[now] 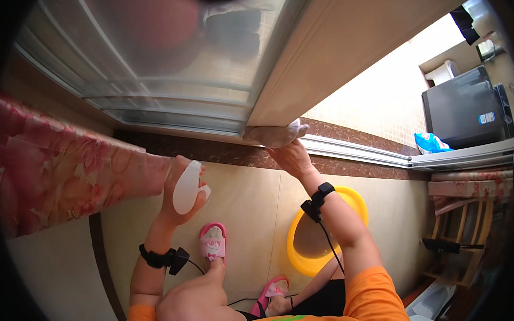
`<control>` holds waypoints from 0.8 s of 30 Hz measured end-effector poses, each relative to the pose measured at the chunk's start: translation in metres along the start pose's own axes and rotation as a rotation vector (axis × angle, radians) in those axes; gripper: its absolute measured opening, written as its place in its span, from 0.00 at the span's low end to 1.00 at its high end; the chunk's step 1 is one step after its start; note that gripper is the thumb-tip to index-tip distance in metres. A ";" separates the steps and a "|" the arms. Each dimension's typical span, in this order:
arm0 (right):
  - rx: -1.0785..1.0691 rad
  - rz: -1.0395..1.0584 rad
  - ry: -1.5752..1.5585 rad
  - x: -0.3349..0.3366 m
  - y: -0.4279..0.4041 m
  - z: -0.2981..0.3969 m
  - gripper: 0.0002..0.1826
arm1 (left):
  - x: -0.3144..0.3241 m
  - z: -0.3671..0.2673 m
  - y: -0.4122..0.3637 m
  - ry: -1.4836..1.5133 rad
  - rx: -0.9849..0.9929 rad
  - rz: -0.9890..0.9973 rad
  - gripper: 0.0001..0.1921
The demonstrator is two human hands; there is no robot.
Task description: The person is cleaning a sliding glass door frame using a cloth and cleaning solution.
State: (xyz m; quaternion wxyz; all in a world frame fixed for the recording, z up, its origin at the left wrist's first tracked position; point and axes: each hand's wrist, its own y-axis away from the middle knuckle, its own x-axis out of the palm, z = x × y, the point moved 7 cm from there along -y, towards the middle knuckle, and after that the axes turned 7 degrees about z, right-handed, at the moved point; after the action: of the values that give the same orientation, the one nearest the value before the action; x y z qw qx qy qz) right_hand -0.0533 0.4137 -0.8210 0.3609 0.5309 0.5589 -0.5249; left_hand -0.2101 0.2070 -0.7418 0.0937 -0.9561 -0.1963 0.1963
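My left hand (pixel 184 191) is closed around a white plastic object (pixel 187 187) with a rounded, flat end, in front of the floral curtain (pixel 88 174). What kind of object it is, I cannot tell. Ahead, my right hand (pixel 292 158) holds a greyish cloth (pixel 275 134) against the bottom edge of the sliding door's frame (pixel 313 47), just above the metal floor track (pixel 352 149). Part of the cloth bunches up past my fingers. Below my right forearm stands a yellow basin (pixel 295 252) with murky water (pixel 316 238) in it.
A dark stone threshold (pixel 214 152) runs under the glass door panel (pixel 166 62). Beyond the opening stand a dark box-shaped appliance (pixel 461 105) and a blue plastic bag (pixel 432 143). A wooden rack (pixel 464 238) is at the right. Cables hang from both wrist straps.
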 end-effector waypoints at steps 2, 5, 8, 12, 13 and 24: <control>0.000 0.042 -0.022 0.005 0.015 -0.008 0.15 | 0.003 -0.002 0.001 0.016 0.014 0.007 0.15; 0.167 -0.001 0.101 -0.056 -0.017 -0.024 0.24 | 0.000 -0.003 0.001 0.003 0.006 0.021 0.16; 0.191 -0.425 0.065 -0.174 -0.052 -0.051 0.16 | 0.009 -0.003 -0.002 0.036 0.017 0.047 0.16; 0.290 -0.627 0.022 -0.206 -0.064 -0.050 0.14 | 0.016 -0.002 -0.007 0.155 0.034 0.032 0.17; 0.330 -0.622 -0.071 -0.183 -0.055 -0.047 0.14 | 0.015 -0.004 -0.005 0.150 0.029 0.035 0.17; 0.538 -0.326 -0.391 -0.084 -0.026 -0.004 0.24 | 0.014 0.002 0.009 0.130 -0.028 0.014 0.15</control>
State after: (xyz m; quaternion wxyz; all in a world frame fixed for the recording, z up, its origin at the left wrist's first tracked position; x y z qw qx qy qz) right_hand -0.0630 0.4022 -0.7345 0.2200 0.4004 0.3986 -0.7953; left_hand -0.1964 0.2046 -0.7504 0.0915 -0.9694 -0.1858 0.1315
